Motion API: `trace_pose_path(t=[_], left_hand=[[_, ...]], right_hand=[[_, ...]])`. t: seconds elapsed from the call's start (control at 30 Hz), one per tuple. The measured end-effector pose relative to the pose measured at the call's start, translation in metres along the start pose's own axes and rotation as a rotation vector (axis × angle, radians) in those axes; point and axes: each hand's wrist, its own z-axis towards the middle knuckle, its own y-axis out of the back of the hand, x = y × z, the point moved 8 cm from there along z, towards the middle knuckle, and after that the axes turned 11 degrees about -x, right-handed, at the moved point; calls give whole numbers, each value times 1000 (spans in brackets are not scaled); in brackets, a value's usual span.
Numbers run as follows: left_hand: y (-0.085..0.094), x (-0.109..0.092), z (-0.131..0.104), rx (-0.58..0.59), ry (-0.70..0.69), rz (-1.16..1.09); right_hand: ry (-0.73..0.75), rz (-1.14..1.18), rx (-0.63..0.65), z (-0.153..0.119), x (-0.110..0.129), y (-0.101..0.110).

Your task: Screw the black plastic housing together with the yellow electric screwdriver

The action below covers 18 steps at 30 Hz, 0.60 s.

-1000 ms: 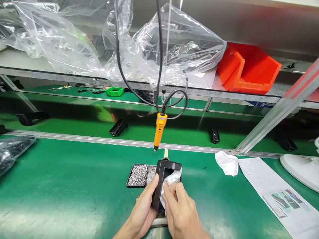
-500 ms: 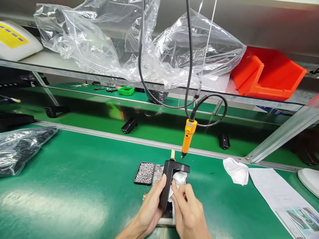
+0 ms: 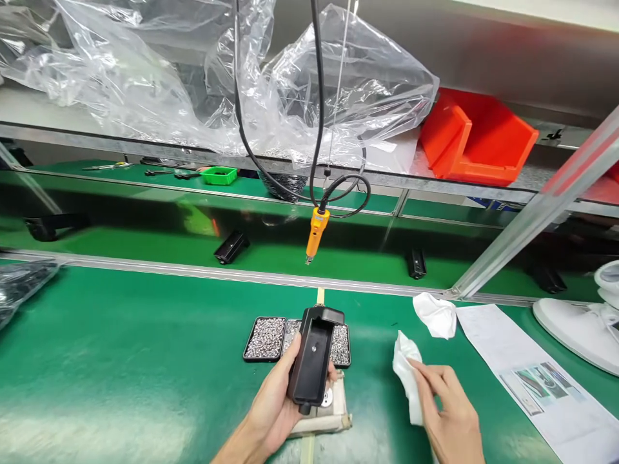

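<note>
My left hand (image 3: 275, 399) is wrapped round a black plastic housing (image 3: 313, 357), tilted so its hollow inner side with a small screw-like spot faces me. Pinched in the fingers of my right hand (image 3: 449, 406) is a white cloth (image 3: 407, 370), held off to the right, apart from the housing. Below the housing sits a pale fixture (image 3: 323, 423) on the green bench, partly hidden by my left hand. Behind it lie small black trays of metal screws (image 3: 265, 338), the middle one partly covered by the housing.
An orange electric screwdriver (image 3: 316, 235) hangs from its cable above the bench. At right lie another white cloth (image 3: 435, 314) and a printed sheet (image 3: 527, 380), beside a white stand base (image 3: 575, 335). A red bin (image 3: 478, 138) and clear plastic bags (image 3: 358, 84) rest on the shelf.
My right hand has drawn the cloth out of the housing and moved away to the right. The housing has turned, its inside now uncovered. The whole view has shifted somewhat.
</note>
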Motion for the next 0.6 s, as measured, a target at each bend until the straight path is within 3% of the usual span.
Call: trace_pose_path(t=[0.1,0.2,0.27,0.37,0.5,0.6], left_hand=[[9,-13,-3,-67,-116,210],[12,-39,-11,-98,-438,677],[4,-51,-19,-65,-699,1017],[-13,-46,-30,82,-988,1373],[-21,-34,-42,204,-1321,1524],[-18,-28,-44,225,-1530,1411]], right_hand=[[188,-244,66,-33,-16,-16],[252,-343,85,-54,-17,-25],[240,-339,106,-57,-14,-27],[212,-322,120,-53,-10,-28],[174,-316,129,-48,-4,-26],[95,-318,158,-51,2,-22]])
